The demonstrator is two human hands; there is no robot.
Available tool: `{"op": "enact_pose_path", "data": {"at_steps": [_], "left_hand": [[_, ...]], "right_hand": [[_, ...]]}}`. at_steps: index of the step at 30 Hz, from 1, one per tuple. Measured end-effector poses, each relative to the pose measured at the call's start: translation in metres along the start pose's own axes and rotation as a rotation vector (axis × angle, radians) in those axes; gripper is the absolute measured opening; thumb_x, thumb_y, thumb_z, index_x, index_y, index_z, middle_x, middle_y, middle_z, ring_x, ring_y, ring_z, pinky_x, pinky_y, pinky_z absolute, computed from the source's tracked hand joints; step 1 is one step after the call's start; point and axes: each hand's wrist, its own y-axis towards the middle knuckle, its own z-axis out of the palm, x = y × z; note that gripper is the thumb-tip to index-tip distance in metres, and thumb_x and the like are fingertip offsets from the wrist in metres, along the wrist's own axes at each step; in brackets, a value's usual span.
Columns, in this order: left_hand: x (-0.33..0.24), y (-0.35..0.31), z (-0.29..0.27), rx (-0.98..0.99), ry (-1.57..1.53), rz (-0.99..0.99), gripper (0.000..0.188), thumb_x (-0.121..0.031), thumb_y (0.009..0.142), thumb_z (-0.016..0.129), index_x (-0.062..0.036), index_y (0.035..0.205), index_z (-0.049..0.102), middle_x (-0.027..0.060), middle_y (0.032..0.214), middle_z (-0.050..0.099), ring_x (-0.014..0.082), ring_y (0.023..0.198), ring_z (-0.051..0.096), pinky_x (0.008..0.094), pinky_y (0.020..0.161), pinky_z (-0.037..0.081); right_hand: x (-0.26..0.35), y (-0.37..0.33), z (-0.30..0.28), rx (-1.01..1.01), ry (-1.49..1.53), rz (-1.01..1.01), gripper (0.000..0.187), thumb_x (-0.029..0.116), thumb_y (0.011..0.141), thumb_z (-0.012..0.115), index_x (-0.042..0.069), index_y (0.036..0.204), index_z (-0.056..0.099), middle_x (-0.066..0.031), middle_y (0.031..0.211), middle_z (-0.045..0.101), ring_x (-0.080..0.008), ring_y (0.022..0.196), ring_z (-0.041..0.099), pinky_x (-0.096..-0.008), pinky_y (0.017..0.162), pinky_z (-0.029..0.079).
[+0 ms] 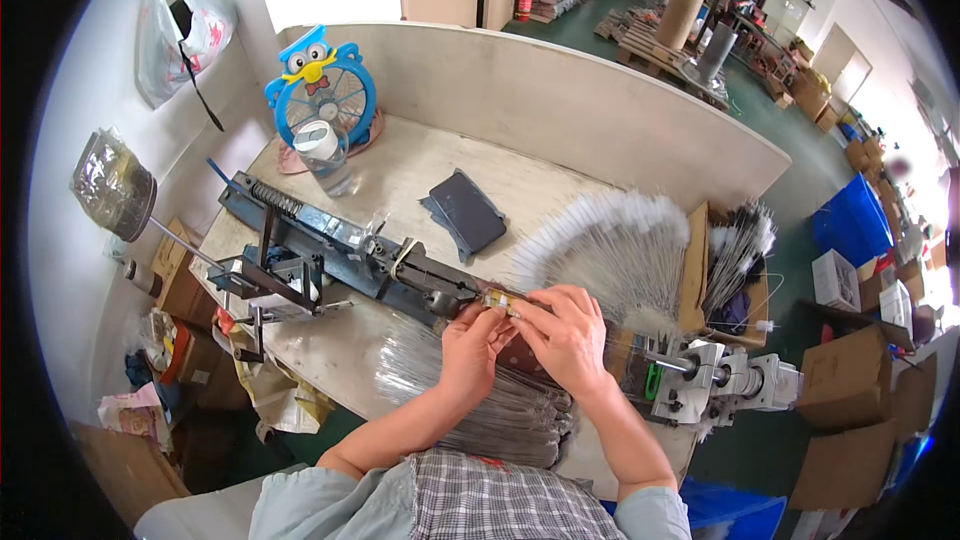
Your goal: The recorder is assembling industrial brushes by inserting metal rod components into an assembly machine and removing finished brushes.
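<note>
At left, a clear jug point(335, 175) hides part of a blue fan point(368, 90) from us. The long metal fixture's point(345, 237) right end disappears behind our fingers. There our left hand point(468, 352) pinches a small yellowish piece point(500, 301), mostly covered, its shape unclear. Our right hand point(565, 338) grasps its right side, lower fingers hidden. Beyond, pale-tipped wires point(612, 250) blur together, too fine to separate.
</note>
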Motion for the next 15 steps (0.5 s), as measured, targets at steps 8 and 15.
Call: {"op": "enact_pose_path", "data": {"at_steps": [8,15], "left_hand": [[-0.001,-0.001,-0.007,-0.031,-0.067,-0.050,0.010,-0.010,0.087,0.056,-0.0059,0.096,0.057,0.0040,0.095,0.062,0.0144,0.089,0.061,0.0290,0.079,0.048],[-0.005,-0.004,-0.005,-0.010,-0.113,-0.080,0.008,-0.009,0.087,0.055,-0.0055,0.094,0.057,0.0043,0.094,0.062,0.0147,0.089,0.061,0.0298,0.078,0.048]], "right_hand": [[0.013,0.007,0.009,0.029,0.021,0.000,0.024,0.013,0.068,0.072,0.012,0.092,0.070,-0.0027,0.096,0.063,-0.0231,0.094,0.056,-0.0364,0.079,0.045],[0.019,0.007,0.000,0.005,0.018,0.021,0.025,0.014,0.068,0.073,0.009,0.092,0.069,-0.0037,0.096,0.063,-0.0242,0.095,0.057,-0.0369,0.080,0.044]]}}
